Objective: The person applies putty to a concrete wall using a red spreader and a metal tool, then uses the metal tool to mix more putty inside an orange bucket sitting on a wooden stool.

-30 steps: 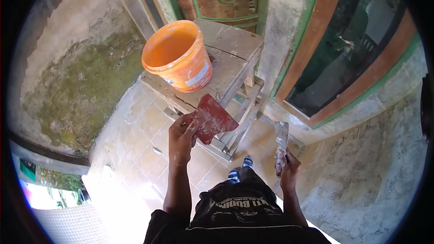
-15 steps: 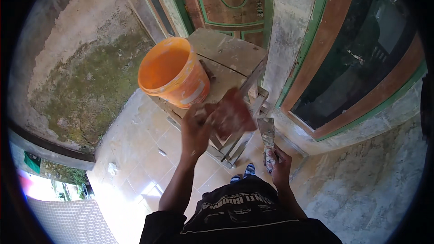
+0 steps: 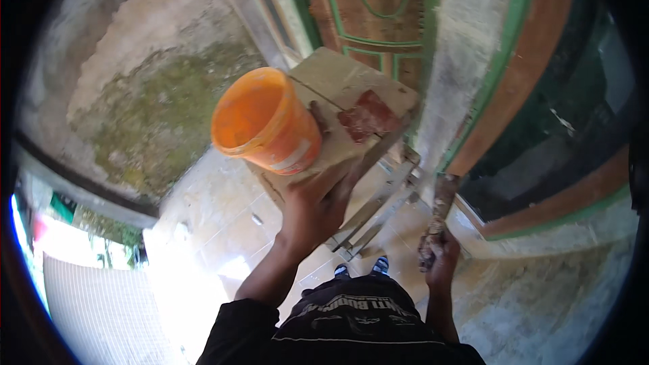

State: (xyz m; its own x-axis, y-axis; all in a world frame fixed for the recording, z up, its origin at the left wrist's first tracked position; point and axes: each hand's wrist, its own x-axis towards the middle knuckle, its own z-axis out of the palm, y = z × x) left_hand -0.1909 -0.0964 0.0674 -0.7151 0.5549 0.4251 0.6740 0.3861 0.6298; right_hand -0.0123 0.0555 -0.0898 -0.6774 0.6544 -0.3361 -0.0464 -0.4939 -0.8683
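Note:
My left hand (image 3: 314,209) hovers by the near edge of a wooden stand (image 3: 338,71), its slightly blurred fingers stretched out and nothing visible in them. Beyond the fingertips, a dusty reddish-brown square sheet (image 3: 368,117) lies flat on the stand's top. To the right, my right hand (image 3: 443,257) grips a scraper (image 3: 443,206) by its crusted handle, with the broad blade pointing away from me. An orange bucket (image 3: 291,136) with pale smears stands on the left part of the stand. Between bucket and sheet lies a small dark object (image 3: 318,116), too unclear to name.
A brown door (image 3: 378,10) with green trim is behind the stand. On the right are a wood-framed window (image 3: 541,142) and a rough grey wall (image 3: 561,290). Pale floor tiles (image 3: 216,186) and a mossy patch (image 3: 169,108) show on the left.
The reddish-brown sheet has left my left hand and now lies on the stand. My right hand has moved right with the scraper. The whole view has shifted slightly.

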